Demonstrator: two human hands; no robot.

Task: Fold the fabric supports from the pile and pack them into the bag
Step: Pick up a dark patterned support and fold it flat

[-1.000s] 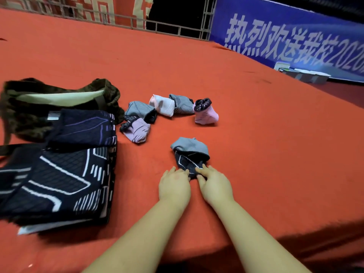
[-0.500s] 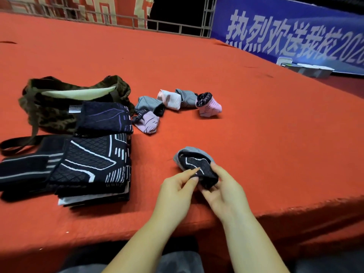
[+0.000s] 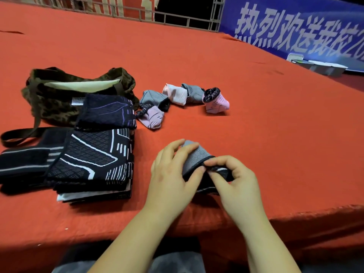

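A small grey and black fabric support (image 3: 194, 158) sits near the table's front edge, held by both hands. My left hand (image 3: 171, 174) curls around its grey upper part, and my right hand (image 3: 234, 180) pinches its black lower edge. Several small folded supports lie further back: a grey one (image 3: 152, 97), a lilac one (image 3: 152, 118), a pale pink one (image 3: 175, 94), another grey one (image 3: 194, 93) and a pink one with a black cuff (image 3: 215, 102). A camouflage bag (image 3: 59, 107) stands open at the left, its pale lining showing.
A stack of larger black patterned supports (image 3: 90, 160) lies in front of the bag, with a dark one (image 3: 107, 112) leaning on the bag. The bag's strap (image 3: 17, 134) trails left. The red table's front edge (image 3: 295, 215) runs just under my wrists. White trays (image 3: 323, 68) sit far right.
I lifted the grey and black support off the table and turned it. My left hand now wraps its grey part, and my right hand pinches the black edge. The camera moved back.
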